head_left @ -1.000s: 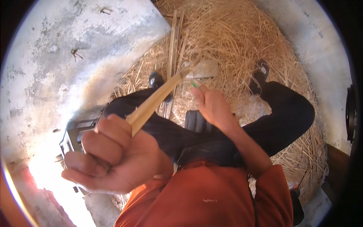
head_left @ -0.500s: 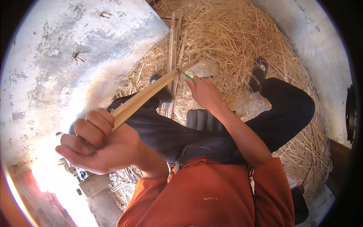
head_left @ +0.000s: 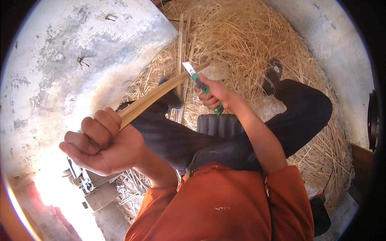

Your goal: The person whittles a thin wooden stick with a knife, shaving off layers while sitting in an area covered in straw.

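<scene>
My left hand (head_left: pixel 106 140) is closed in a fist around the near end of a long pale bamboo strip (head_left: pixel 159 95). The strip slants away to the far right and narrows toward its tip. A green utility knife (head_left: pixel 195 76) with its blade out is gripped in my right hand (head_left: pixel 217 94). The knife crosses the strip near its far end, blade pointing away and a little left. Whether the blade touches the strip I cannot tell.
Straw-like shavings (head_left: pixel 241 40) cover the floor. Several longer strips (head_left: pixel 183 44) lie beyond my left foot. My crossed legs (head_left: pixel 297 104) are under the work, with a dark padded thing (head_left: pixel 219 125) between them. Pale walls (head_left: pixel 80 44) rise on both sides.
My right hand has turned, so the knife's handle and blade now show with the blade pointing away. The strip has shifted only slightly in my left hand.
</scene>
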